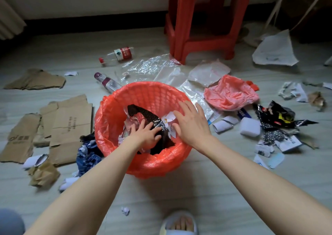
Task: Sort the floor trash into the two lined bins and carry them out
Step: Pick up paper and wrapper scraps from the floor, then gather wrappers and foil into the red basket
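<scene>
Pressing trash down in the red bin (143,98), mid-floor.
My left hand (145,136) presses the dark wrapper (143,114), fingers spread; right hand (192,121) hovers open. Light, crinkly, slippery: pinch edges.

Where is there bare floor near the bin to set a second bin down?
Bare floor lies in front of the red-lined bin, between it and the slipper, with one paper scrap. Another patch runs far left, between the wall and the red-label bottle. Cardboard crowds the bin's left; wrappers and the red bag its right.
</scene>
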Tool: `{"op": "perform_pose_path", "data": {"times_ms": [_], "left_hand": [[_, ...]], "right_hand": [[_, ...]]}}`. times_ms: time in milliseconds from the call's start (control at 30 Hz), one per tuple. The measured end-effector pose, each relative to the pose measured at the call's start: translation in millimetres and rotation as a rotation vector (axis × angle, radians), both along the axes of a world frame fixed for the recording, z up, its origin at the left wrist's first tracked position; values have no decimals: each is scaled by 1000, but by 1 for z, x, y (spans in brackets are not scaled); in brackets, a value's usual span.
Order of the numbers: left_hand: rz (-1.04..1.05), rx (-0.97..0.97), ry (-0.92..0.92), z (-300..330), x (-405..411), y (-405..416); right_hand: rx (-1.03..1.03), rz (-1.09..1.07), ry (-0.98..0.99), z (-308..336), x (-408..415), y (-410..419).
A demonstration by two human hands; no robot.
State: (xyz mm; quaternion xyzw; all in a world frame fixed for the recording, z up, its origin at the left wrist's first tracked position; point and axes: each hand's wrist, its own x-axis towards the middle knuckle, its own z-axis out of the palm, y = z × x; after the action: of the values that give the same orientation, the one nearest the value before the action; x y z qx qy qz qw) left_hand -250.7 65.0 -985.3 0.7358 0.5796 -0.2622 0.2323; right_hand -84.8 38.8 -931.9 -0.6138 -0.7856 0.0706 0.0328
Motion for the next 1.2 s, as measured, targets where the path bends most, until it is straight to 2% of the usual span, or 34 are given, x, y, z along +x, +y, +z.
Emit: {"op": "perform_pose_path", "data": {"times_ms": [133,200,333,467,600,700,800,900,967,1100,1200], "left_hand": [[39,-126,34,-5,6,10],[20,-154,42,-8,11,14],[-62,-199,65,-19,23,13],[-67,-173,81,-25,17,11],[-94,-57,65,-10,5,13],[-8,94,-83,8,-7,14],[71,348,-280,36,-7,16],[-2,648,-531,70,12,16],[-71,752,-631,90,36,13],[-203,697,-794,120,107,-14],[-340,599,-779,135,159,-32]], "right_hand": [[-177,-91,166,-14,12,-3],[-196,-106,257,-18,12,-6],[-173,-117,305,-24,15,-7],[-197,-100,322,-25,18,-6],[-233,-72,317,-21,14,-2],[-289,-102,359,-6,11,-3],[-295,-139,386,15,16,-6],[-271,-191,414,40,35,-15],[-253,-250,439,53,55,-26],[-266,-402,397,70,112,-70],[-260,-509,347,85,159,-96]]}}
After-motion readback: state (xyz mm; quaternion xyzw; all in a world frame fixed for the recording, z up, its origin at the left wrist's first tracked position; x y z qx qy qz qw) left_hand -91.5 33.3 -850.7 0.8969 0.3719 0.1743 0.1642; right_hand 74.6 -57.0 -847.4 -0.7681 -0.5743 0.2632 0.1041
